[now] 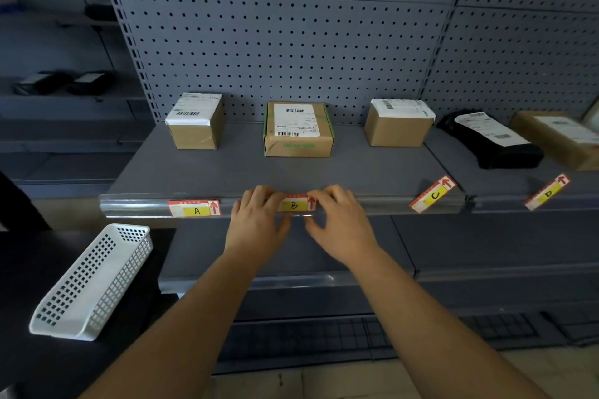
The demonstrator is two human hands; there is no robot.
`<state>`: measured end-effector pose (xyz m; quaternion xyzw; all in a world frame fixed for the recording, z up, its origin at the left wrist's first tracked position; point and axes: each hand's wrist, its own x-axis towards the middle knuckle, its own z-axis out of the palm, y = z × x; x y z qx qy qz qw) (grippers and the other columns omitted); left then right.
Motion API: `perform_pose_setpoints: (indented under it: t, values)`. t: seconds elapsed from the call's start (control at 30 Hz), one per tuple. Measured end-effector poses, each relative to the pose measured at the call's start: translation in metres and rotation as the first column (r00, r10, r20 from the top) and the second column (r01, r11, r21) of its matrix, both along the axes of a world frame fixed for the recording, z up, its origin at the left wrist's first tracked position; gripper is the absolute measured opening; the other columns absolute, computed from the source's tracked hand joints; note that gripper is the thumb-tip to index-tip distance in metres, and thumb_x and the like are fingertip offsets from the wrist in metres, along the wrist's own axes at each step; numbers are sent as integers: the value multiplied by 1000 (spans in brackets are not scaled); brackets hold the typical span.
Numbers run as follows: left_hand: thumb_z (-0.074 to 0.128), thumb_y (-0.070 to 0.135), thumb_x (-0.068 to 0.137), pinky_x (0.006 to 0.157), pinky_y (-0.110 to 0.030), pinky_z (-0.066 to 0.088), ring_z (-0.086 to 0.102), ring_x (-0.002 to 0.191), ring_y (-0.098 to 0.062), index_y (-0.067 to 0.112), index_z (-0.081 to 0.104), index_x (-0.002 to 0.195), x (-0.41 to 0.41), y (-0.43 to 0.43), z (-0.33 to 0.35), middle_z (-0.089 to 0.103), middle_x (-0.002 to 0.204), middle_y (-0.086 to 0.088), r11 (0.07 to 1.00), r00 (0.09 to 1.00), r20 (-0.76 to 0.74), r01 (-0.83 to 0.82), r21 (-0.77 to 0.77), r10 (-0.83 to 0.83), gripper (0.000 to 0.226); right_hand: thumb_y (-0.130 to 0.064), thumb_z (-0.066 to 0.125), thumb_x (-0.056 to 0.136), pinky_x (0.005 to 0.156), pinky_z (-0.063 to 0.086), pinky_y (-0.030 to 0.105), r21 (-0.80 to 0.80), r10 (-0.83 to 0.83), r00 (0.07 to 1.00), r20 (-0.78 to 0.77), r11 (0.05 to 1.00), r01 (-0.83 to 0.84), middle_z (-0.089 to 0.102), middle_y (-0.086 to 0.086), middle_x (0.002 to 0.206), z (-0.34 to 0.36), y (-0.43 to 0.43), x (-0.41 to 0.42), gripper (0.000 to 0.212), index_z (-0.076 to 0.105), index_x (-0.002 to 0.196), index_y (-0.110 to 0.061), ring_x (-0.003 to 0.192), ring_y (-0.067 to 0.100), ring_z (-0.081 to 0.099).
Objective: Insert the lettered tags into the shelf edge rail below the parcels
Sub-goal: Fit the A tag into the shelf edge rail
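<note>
A clear plastic edge rail (136, 206) runs along the front of the grey shelf (227, 172). Tag A (194, 208) sits flat inside the rail under the left parcel (196, 121). Tag B (296, 203) is at the rail below the middle parcel (298, 129), held between both hands: my left hand (257, 220) pinches its left end, my right hand (337, 220) its right end. Tag C (432, 194) lies tilted on the shelf edge below the third parcel (397, 123). Tag D (547, 193) lies tilted further right.
A white perforated plastic basket (94, 282), with nothing visible in it, rests on a dark surface at lower left. A black bagged parcel (492, 139) and another cardboard box (560, 136) stand at the right. Pegboard backs the shelf; a lower shelf with its own rail (291, 280) sits beneath.
</note>
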<state>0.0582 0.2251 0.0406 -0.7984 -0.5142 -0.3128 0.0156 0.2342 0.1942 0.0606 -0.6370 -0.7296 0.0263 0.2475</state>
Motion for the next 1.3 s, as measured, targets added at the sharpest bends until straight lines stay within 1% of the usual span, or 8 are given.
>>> perform_pose_setpoints:
  t: [0.17, 0.33, 0.5, 0.67, 0.83, 0.93, 1.1, 1.3]
  values:
    - [65, 28, 83, 87, -44, 45, 52, 97, -25, 17, 63, 109, 1, 1, -1, 55, 105, -5, 1000, 1000, -2, -14, -2, 14, 28, -37, 64, 84, 90, 46, 36, 9, -5, 1000, 0, 1000, 5, 48, -4, 109, -2, 2, 0, 44, 57, 126, -25, 103, 17, 46]
    - [64, 28, 83, 85, -44, 45, 50, 97, -25, 16, 62, 107, 1, 3, 1, 54, 105, -5, 1000, 1000, 14, -19, -22, 20, 27, -40, 64, 84, 88, 45, 35, -4, -24, 1000, -4, 1000, 24, 47, -5, 110, -1, 5, -2, 43, 57, 125, -28, 103, 17, 45]
    - [64, 28, 83, 82, -43, 44, 49, 93, -25, 15, 64, 103, 2, 6, 3, 53, 101, -5, 1000, 1000, 16, -23, -18, 23, 24, -40, 65, 83, 88, 46, 38, -25, -19, 1000, -17, 1000, 19, 47, -4, 108, 2, 8, -2, 38, 60, 118, -27, 102, 18, 45]
    - [67, 26, 80, 82, -45, 45, 50, 92, -26, 16, 65, 103, 1, 5, -1, 54, 100, -5, 1000, 1000, 12, -20, -7, 20, 25, -39, 66, 81, 89, 46, 39, -11, -19, 1000, 10, 1000, 19, 45, -3, 110, -5, 7, -1, 42, 58, 120, -25, 102, 19, 43]
    - [67, 27, 81, 85, -44, 44, 49, 94, -24, 17, 64, 104, 0, 5, 2, 54, 101, -4, 1000, 1000, -1, -15, -17, 15, 26, -39, 65, 82, 91, 45, 38, -8, -1, 1000, 13, 1000, 1, 44, -3, 111, -4, 6, 0, 44, 57, 122, -25, 104, 19, 42]
    - [69, 26, 79, 82, -44, 46, 51, 92, -25, 16, 65, 103, -1, 4, 1, 55, 101, -4, 1000, 1000, -2, -7, 2, 7, 26, -39, 65, 82, 90, 45, 37, 5, 3, 1000, 10, 1000, -3, 45, -3, 111, -5, 4, 0, 46, 56, 125, -25, 103, 19, 44]
    - [69, 24, 79, 79, -43, 46, 52, 90, -25, 14, 66, 101, -2, 6, -1, 57, 99, -4, 1000, 1000, 5, 5, 26, -5, 25, -39, 64, 82, 90, 44, 35, 2, -3, 1000, 12, 1000, 3, 45, -2, 111, -5, 4, -1, 45, 58, 124, -24, 103, 19, 43]
    - [67, 23, 80, 82, -43, 45, 52, 93, -25, 15, 64, 105, -5, 3, 1, 56, 103, -3, 1000, 999, -20, 29, 5, -29, 27, -41, 67, 80, 91, 44, 36, -11, -5, 1000, 21, 1000, 5, 43, -3, 113, -5, 4, -1, 48, 56, 124, -25, 105, 19, 41]
